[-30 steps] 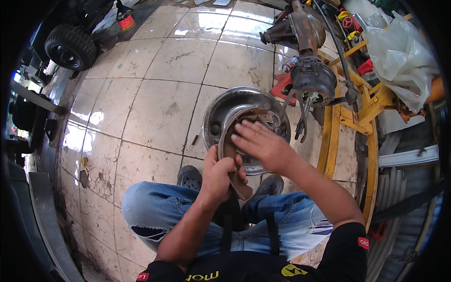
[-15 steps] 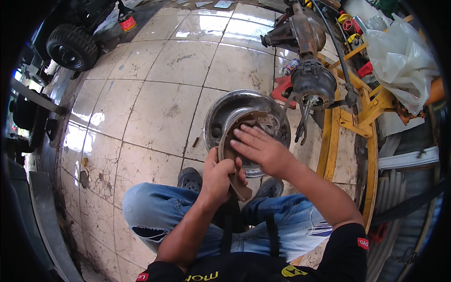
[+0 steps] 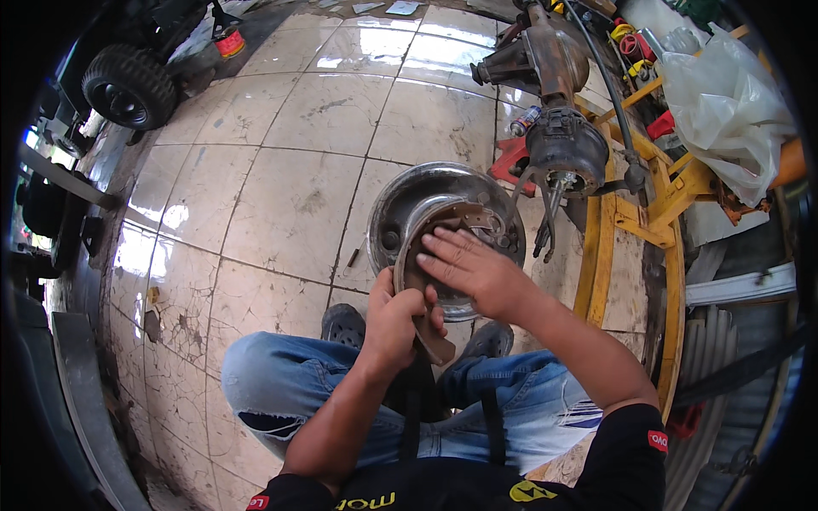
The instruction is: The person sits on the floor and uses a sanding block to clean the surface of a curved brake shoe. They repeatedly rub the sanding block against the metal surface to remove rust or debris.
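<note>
1. Gripping the lower end of a curved, rust-brown metal brake shoe (image 3: 423, 281), the left hand (image 3: 394, 317) has its fingers closed tight around it.
2. The right hand (image 3: 467, 268) lies flat on the shoe's upper arc, fingers spread and pressing, not curled around anything.
3. The shoe sits over the near rim of a round, shiny steel brake drum (image 3: 400, 213) resting on the glossy cream tiled floor (image 3: 281, 196), just ahead of the person's blue-jeaned knees (image 3: 281, 383).
4. A rusty axle assembly (image 3: 558, 128) on a yellow metal stand (image 3: 630, 213) stands just beside the drum, toward the floor's far right corner.
5. A black tyre (image 3: 129, 85) sits well apart, near the far left corner.
</note>
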`<state>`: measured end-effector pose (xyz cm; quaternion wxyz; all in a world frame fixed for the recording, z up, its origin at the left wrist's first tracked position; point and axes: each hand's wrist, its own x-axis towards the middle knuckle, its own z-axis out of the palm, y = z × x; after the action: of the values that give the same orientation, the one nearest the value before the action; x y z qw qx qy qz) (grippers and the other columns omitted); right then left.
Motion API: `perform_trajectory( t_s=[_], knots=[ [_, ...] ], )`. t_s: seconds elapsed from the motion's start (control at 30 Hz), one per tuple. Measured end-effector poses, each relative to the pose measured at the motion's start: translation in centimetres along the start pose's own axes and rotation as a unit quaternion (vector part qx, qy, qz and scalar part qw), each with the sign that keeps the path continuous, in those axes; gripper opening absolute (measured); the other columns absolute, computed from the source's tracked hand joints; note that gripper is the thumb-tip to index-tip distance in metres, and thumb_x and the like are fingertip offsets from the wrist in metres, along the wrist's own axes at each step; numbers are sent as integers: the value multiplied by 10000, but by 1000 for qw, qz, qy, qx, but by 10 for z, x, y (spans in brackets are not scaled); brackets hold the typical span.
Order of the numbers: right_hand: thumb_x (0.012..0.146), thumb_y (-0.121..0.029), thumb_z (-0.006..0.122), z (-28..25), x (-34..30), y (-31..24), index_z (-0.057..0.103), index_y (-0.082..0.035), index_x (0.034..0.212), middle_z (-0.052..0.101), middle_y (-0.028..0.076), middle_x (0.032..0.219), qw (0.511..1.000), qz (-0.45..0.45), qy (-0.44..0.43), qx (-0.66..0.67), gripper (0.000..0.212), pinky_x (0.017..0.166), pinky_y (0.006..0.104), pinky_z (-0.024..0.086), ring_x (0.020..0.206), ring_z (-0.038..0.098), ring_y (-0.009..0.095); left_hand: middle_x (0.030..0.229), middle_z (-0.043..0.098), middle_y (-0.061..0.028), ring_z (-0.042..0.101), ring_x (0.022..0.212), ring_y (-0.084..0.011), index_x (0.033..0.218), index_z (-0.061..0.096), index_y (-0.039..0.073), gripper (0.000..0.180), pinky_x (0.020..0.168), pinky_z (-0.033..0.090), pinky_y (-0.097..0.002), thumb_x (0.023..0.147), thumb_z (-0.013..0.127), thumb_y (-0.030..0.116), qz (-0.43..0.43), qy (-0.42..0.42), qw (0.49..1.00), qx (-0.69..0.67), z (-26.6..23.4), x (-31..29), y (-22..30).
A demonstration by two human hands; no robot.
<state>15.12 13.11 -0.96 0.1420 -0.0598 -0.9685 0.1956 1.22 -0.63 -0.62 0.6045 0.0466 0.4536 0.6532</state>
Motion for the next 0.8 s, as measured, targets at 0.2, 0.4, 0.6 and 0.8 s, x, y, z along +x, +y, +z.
perform_trajectory(
  t_s=[0.2,0.4,0.6,0.8],
  knots=[
    [884,-58,507,5,-4,0,551,-93,1402,492,159,1481,1000,10,-2,-21,521,1165,473,345,1393,445,339,898,532,-113,572,602,-228,1114,447,23,404,517,536,-411,711,444,-13,-6,2,1000,23,0,-2,0],
    [881,-70,516,10,-5,8,539,-100,1413,479,156,1493,998,33,19,-44,533,1167,470,343,1391,449,332,895,530,-112,568,598,-220,1112,450,25,400,510,533,-409,714,441,-10,-8,-1,1000,17,-1,-1,-2],
    [900,-89,505,7,-5,19,528,-106,1426,488,153,1485,997,37,0,-64,527,1168,465,343,1391,451,327,875,543,-121,585,591,-225,1046,434,-1,313,511,542,-404,735,459,-20,-15,-14,999,-29,-2,2,0],
    [909,-89,502,6,-1,12,548,-101,1405,500,160,1473,997,29,-4,-77,498,1165,467,348,1387,458,323,875,543,-121,583,590,-232,1040,441,4,315,512,541,-418,727,461,-21,-33,0,998,-52,-2,2,3]
  ],
)
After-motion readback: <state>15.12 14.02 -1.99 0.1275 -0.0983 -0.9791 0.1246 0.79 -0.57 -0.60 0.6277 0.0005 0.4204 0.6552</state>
